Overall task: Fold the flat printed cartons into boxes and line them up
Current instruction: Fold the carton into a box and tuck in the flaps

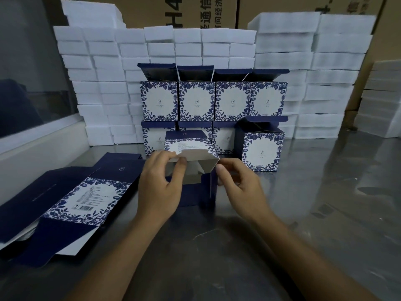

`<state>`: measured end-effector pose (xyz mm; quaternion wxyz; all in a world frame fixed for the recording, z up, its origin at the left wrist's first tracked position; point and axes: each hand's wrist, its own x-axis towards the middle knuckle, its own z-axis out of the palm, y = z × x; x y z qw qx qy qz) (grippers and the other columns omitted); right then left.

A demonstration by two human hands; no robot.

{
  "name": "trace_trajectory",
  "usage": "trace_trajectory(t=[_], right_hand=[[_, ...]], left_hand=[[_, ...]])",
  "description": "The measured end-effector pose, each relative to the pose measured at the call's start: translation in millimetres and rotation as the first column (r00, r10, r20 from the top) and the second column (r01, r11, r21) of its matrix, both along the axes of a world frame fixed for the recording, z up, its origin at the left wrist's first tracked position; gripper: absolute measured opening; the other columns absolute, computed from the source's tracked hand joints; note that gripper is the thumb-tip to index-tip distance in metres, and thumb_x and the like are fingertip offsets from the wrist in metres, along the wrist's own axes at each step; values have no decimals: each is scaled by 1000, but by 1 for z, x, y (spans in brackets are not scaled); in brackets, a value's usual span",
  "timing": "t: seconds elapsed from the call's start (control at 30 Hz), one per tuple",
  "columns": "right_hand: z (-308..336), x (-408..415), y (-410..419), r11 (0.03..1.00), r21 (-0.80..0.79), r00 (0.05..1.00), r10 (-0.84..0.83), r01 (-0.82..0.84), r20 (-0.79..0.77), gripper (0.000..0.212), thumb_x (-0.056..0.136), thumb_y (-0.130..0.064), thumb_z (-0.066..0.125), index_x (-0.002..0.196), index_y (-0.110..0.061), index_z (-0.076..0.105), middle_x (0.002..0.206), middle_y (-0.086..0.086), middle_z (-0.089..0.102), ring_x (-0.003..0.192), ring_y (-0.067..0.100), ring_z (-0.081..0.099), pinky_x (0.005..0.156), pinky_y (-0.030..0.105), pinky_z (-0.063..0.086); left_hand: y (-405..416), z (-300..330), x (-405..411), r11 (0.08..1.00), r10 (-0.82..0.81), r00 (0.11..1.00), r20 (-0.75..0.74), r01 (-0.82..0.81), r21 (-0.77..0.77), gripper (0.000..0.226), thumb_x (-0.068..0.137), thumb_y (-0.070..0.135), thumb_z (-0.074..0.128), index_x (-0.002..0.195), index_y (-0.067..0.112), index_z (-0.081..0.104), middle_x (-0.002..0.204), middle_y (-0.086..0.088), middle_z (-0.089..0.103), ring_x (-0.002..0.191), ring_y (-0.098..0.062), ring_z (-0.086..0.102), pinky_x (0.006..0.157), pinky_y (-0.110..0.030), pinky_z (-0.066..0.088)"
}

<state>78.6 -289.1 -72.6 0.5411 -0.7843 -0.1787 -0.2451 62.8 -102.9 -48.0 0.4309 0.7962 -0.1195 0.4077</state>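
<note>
Two bare forearms reach forward, hands close together, both pinching paper flaps.

The left hand (159, 183) sits just left of the right hand (240, 185), back facing up, its thumb crossing toward the right hand and pressed with the forefinger on the flap edge at its fingertips; the remaining fingers curl underneath. The right hand lies with its back turned up and outward, thumb pointing up toward the left hand and fingers bent inward around a side edge. Both wrists are straight, and the forearms spread apart toward the body.
</note>
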Motion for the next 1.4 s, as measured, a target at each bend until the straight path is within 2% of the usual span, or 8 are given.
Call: trace_trajectory(t=[0.23, 0.4, 0.63, 0.77, 0.93, 1.13, 1.3, 1.4], right_hand=[[3, 1, 0, 980, -36, 972, -188, 195, 144, 14, 92, -33, 71, 87, -24, 62, 80, -17, 65, 79, 3, 64, 60, 13, 46], [6, 2, -2, 968, -77, 959, -225, 240, 170, 16, 91, -25, 74, 85, -13, 65, 77, -16, 61, 77, 0, 60, 59, 11, 43], [5, 2, -2, 963, -31, 944, -254, 266, 212, 18, 93, -21, 70, 79, -11, 68, 73, -8, 65, 75, 4, 61, 58, 20, 46], [8, 2, -3, 962, -32, 936, -256, 272, 240, 20, 93, -14, 69, 74, -8, 64, 70, -4, 62, 71, 6, 58, 57, 17, 41], [8, 3, -4, 965, -16, 948, -254, 262, 189, 17, 91, -19, 73, 77, -10, 70, 70, -8, 66, 72, 5, 61, 59, 16, 45], [-1, 7, -6, 952, -193, 971, -238, 236, 12, 26, 86, -31, 78, 66, -24, 63, 62, -12, 62, 60, 2, 58, 57, 18, 45], [2, 10, -8, 958, -182, 974, -227, 220, -17, 31, 87, -28, 77, 62, -21, 61, 55, -10, 60, 51, 2, 54, 52, 21, 42], [0, 11, -10, 961, -200, 976, -208, 191, -70, 30, 86, -32, 78, 63, -19, 63, 58, -7, 64, 54, 5, 57, 56, 27, 48]], left_hand=[[-7, 0, -5, 997, -2, 999, 50, -2, 81, 24, 96, 32, 53, 91, 11, 63, 90, 3, 60, 89, -22, 59, 76, -42, 49], [-6, -1, -6, 997, 1, 997, 78, -7, 83, 25, 96, 32, 54, 92, 9, 64, 91, 3, 61, 87, -19, 60, 72, -40, 49], [-7, -2, -7, 996, 6, 997, 76, -13, 91, 29, 96, 35, 53, 95, 9, 66, 94, 2, 62, 87, -17, 61, 71, -40, 50], [-8, -2, -8, 996, 2, 997, 78, -10, 90, 29, 97, 35, 52, 95, 10, 66, 94, 4, 62, 87, -15, 60, 72, -39, 51], [-8, -2, -7, 996, 9, 997, 77, -15, 83, 29, 96, 36, 52, 96, 10, 66, 94, 4, 62, 88, -15, 60, 72, -38, 50], [-5, -3, -4, 998, 18, 996, 87, -24, 66, 28, 95, 34, 55, 94, 9, 66, 94, 3, 63, 89, -17, 61, 74, -38, 50], [-5, -4, -4, 997, 18, 997, 81, -24, 75, 26, 95, 35, 54, 94, 12, 65, 95, 6, 62, 90, -14, 60, 74, -34, 49], [-5, -4, -4, 996, 18, 997, 77, -24, 82, 26, 95, 35, 55, 95, 11, 65, 96, 5, 63, 91, -16, 61, 75, -36, 50]])
